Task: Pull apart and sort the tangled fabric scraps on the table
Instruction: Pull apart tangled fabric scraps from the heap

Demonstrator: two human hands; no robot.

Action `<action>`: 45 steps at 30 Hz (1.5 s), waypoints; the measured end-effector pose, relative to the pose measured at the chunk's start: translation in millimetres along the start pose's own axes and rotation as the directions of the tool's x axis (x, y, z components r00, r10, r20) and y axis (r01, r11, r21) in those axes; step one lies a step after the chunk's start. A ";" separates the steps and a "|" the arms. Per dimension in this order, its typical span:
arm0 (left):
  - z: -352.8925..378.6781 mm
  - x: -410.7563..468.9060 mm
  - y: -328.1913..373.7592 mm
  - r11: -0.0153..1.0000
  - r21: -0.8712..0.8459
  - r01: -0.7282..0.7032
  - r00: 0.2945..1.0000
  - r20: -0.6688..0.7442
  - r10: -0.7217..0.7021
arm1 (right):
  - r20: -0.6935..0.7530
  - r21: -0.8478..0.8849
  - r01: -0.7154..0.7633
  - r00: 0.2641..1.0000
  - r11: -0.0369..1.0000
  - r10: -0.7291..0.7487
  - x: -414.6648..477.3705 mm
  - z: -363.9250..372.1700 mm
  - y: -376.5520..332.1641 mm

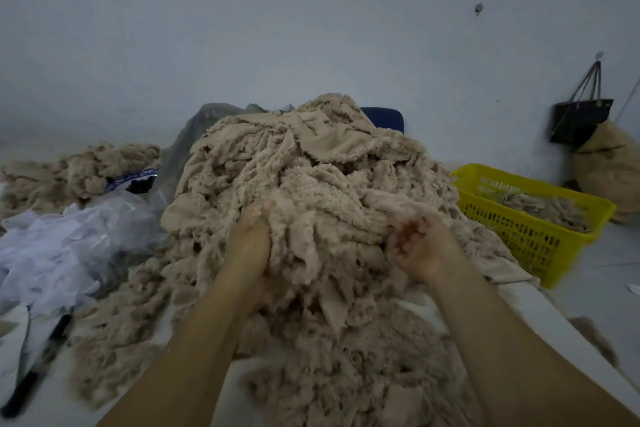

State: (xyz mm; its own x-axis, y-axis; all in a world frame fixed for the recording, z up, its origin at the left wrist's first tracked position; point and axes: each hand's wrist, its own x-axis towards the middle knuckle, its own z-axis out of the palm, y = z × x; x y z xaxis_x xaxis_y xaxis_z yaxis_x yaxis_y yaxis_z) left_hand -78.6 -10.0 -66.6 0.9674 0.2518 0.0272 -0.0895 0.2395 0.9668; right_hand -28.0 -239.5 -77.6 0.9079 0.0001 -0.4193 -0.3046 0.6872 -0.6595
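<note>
A big heap of tangled beige fabric scraps (311,163) covers the middle of the white table (540,308). My left hand (251,246) is pushed into the front of the heap, its fingertips buried among the scraps. My right hand (420,246) sits at the heap's right side, palm turned up, with the fingers curled round a tuft of beige scraps. Loose fluffy scraps (346,374) lie spread between my forearms. A smaller pile of beige scraps (79,166) lies at the far left.
A yellow plastic basket (519,236) holding some scraps stands at the right. Clear and white plastic bags (69,246) lie at the left, with a black tool (38,367) near the front left edge. A dark bag (581,118) hangs on the wall, above a stuffed sack (609,166).
</note>
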 end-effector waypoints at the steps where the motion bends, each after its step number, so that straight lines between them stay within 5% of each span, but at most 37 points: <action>1: 2.3 1.7 2.0 1.000 -0.007 -0.012 1.000 0.007 0.012 | 0.087 -0.127 -0.006 0.996 0.992 0.017 -4.3 1.9 7.5; 5: 25.2 -5.1 0.5 0.998 0.065 -0.028 0.985 0.174 0.016 | 0.415 -0.517 0.110 0.900 0.849 0.136 -32.0 29.4 40.0; 9: 31.3 -14.8 3.4 0.998 0.038 0.046 0.931 0.360 -0.056 | 0.478 -0.472 0.216 0.877 0.855 0.043 -47.7 44.3 41.9; 15: 30.8 -18.7 1.3 0.995 0.053 0.083 0.899 0.427 -0.098 | 0.404 -0.652 0.516 0.857 0.556 -0.320 -48.7 43.4 43.6; 20: 28.4 -18.7 -1.5 0.995 0.081 0.058 0.886 0.456 -0.089 | 0.331 -0.688 0.545 0.823 0.479 -0.462 -40.8 32.7 42.1; 23: 21.7 -20.0 -2.3 0.996 0.049 0.076 0.894 0.438 -0.090 | 0.201 -0.673 0.479 0.851 0.564 -0.485 -32.1 23.5 32.5; 27: -3.7 -5.8 11.8 0.974 -0.152 0.170 0.958 0.258 -0.127 | 0.035 -0.646 0.374 0.886 0.666 -0.463 -21.2 -5.0 5.6; 30: 3.9 3.2 12.9 0.958 -0.237 0.158 0.986 0.083 -0.142 | 0.276 -0.811 0.456 0.851 0.366 -0.447 -24.4 -6.0 9.7; 32: 20.0 1.5 11.7 0.938 -0.306 0.162 0.986 0.098 -0.138 | 0.421 -0.772 0.555 0.811 0.310 -0.406 -38.0 9.4 20.9; 35: 35.9 -3.3 8.8 0.934 -0.316 0.168 0.984 0.110 -0.140 | 0.531 -0.694 0.599 0.801 0.401 -0.277 -56.6 28.1 38.5; 41: 49.6 -14.1 14.0 0.817 -0.502 0.285 0.958 0.178 -0.225 | 0.614 -0.677 0.610 0.777 0.412 -0.141 -58.3 27.3 55.7; 45: 50.5 -15.6 14.3 0.763 -0.556 0.329 0.944 0.181 -0.276 | 0.590 -0.751 0.593 0.800 0.292 -0.107 -63.1 23.5 64.4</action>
State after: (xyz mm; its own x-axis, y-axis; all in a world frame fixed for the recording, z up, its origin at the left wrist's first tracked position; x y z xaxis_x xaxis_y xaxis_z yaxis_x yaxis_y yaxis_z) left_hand -83.0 -57.8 -40.4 0.9808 0.0020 -0.1950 0.1187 0.7870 0.6054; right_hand -98.2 -178.2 -79.0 0.9290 0.3556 0.1030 0.2329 -0.3450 -0.9093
